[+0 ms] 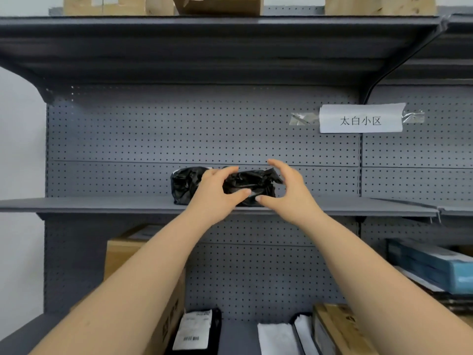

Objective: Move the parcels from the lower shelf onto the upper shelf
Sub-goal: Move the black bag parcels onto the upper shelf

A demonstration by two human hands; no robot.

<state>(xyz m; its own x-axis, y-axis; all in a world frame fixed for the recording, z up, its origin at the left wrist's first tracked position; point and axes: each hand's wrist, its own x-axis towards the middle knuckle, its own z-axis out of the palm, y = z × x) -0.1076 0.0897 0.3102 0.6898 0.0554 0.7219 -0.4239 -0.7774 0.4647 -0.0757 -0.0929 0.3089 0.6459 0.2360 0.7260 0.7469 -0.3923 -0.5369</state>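
I observe the black parcel (pixel 227 185) resting on the upper shelf (pixel 102 204), near its front edge. My left hand (pixel 215 189) is clasped over its middle. My right hand (pixel 284 188) is spread open beside its right end, not gripping.

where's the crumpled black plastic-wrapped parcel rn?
Head view: crumpled black plastic-wrapped parcel lies mid-frame on the grey metal shelf, against the pegboard, between the left hand and right hand.
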